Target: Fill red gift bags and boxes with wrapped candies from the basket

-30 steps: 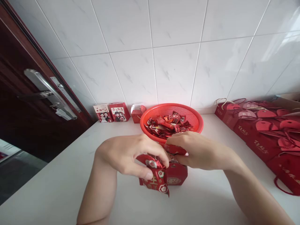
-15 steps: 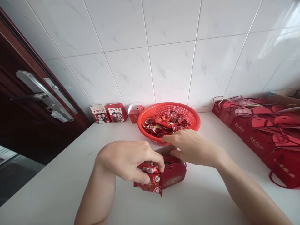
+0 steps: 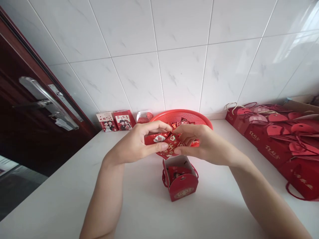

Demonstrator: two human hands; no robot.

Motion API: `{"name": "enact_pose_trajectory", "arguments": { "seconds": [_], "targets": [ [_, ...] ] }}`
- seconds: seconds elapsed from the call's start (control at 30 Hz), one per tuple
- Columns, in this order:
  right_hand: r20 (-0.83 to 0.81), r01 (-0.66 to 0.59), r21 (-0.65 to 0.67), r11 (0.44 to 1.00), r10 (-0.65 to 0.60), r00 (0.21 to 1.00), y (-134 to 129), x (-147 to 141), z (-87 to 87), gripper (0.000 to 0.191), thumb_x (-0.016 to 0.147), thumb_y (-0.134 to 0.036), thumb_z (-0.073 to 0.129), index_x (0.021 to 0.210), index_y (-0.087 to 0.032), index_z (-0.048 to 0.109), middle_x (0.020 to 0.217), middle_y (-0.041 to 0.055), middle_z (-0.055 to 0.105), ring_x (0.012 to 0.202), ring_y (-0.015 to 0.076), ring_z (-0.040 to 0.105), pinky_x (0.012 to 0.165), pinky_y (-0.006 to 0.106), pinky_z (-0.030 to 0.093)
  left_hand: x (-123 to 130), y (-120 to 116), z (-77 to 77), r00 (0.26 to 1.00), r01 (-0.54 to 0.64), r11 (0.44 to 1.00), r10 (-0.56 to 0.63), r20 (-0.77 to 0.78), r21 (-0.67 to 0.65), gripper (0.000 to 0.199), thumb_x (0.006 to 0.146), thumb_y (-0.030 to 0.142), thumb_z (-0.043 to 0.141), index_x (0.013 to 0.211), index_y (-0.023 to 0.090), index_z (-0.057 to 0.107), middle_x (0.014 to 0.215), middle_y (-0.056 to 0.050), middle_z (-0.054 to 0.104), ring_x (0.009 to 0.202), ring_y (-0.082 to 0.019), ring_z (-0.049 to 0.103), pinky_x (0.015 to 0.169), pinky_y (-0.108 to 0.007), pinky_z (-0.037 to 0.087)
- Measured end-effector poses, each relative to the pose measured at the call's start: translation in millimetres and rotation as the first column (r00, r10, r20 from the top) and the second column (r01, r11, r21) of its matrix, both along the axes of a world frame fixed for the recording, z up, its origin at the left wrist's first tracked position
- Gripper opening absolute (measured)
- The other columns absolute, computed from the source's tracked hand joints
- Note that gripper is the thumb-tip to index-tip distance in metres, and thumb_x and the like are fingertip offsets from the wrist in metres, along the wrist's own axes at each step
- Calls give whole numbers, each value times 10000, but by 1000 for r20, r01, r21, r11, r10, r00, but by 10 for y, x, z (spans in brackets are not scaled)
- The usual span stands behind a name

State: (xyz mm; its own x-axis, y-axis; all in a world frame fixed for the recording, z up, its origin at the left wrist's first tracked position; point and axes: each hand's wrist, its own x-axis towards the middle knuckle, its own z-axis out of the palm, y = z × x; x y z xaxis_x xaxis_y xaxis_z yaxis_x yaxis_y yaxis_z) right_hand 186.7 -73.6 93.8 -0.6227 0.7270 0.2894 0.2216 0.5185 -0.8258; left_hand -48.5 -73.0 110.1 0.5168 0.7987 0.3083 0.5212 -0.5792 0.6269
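Red wrapped candy packets (image 3: 171, 142) with gold and white print are held up between both hands. My left hand (image 3: 136, 143) is closed on them from the left, thumb in front and fingers behind. On the other side, my right hand (image 3: 205, 144) pinches their right end with thumb and fingers. Just below stands a small red gift box (image 3: 183, 187) with its top open and a red cord handle; some red wrapped pieces show inside. Behind the hands is a red plastic basket (image 3: 185, 113) of wrapped candies, partly hidden by them.
Several red gift boxes (image 3: 267, 146) with cord handles crowd the right side. Two small printed boxes (image 3: 123, 121) and a red-and-white box (image 3: 143, 117) stand by the tiled wall (image 3: 134, 76). A dark red door (image 3: 30, 109) is at the left of the white table (image 3: 139, 212).
My left hand has lifted the candy packets up and away from the gift box's left side. My right hand has left the box and now grips the packets too.
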Motion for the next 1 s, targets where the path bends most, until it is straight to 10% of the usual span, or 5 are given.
{"name": "enact_pose_trajectory", "arguments": {
  "seconds": [0.53, 0.73, 1.0],
  "targets": [
    [515, -73, 174, 982, -28, 857, -83, -52, -26, 93, 842, -114, 618, 796, -176, 670, 685, -9, 658, 566, 105, 536, 518, 254, 322, 7, -20, 34, 998, 23, 996, -17, -64, 92, 234, 921, 301, 633, 1126, 227, 719, 1160, -31, 744, 1111, -220, 665, 1017, -335, 521],
    [173, 164, 154, 974, -190, 967, -77, -49, -16, 128, 934, -305, 620, 930, -188, 672, 826, 20, 699, 690, 138, 617, 595, 261, 452, 64, -16, 0, 999, 30, 999, -29, -23, 39, 302, 895, 313, 685, 1187, 238, 667, 1175, -38, 711, 1127, -220, 649, 976, -334, 543],
    [-105, 124, 49, 991, -118, 987, -14, -58, -36, 142, 922, -319, 661, 901, -179, 679, 851, 31, 728, 752, 150, 674, 686, 285, 541, 173, 10, -56, 995, -14, 1000, 17, 94, -27, 440, 861, 371, 735, 1250, 263, 558, 1323, -81, 595, 1146, -235, 632, 800, -278, 565]
  ]
}}
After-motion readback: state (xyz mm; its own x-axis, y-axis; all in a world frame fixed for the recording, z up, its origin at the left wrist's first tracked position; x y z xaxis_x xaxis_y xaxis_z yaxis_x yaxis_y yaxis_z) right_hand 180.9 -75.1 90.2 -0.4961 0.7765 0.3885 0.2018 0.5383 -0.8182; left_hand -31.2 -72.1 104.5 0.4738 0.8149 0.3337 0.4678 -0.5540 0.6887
